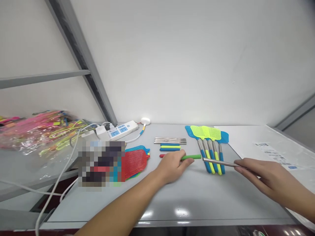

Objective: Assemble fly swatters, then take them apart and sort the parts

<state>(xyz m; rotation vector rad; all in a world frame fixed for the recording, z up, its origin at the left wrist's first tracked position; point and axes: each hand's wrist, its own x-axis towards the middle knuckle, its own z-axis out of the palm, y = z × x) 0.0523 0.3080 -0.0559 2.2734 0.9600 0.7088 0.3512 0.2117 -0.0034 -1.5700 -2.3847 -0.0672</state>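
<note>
The person's left hand (pixel 172 167) has a clenched grip on a green foam sleeve (pixel 192 157), a smooth, slim tube whose free end sticks out past the thumb and fingers. Its long axis lies almost level, roughly parallel to the front edge of the surface (pixel 182 200), with the free end pointing to the person's right. A red foam sleeve (pixel 162 156) shows just past the far side of that hand, in line with the green one, and its other end is hidden behind the hand.

The right hand (pixel 261 178) grasps a polished steel tube (pixel 219 163) between thumb and fingers, near the tube's right end. The tube slants across the view, its open tip pointing left and slightly away from the person, almost meeting the free end of the green sleeve. It crosses in front of a fan of finished fly swatters (pixel 211 154) with blue and yellow handles and heads, which lie toward the far edge; whether it touches them cannot be told.

Further left along the far edge lie a bundle of steel tubes (pixel 169 140), blue and yellow foam sleeves (pixel 170 147), and red swatter heads (pixel 136 164) beside a pixelated patch. A white power strip (pixel 120 132) sits at the far left, with a bag of pink swatters (pixel 36 131) beyond it.
</note>
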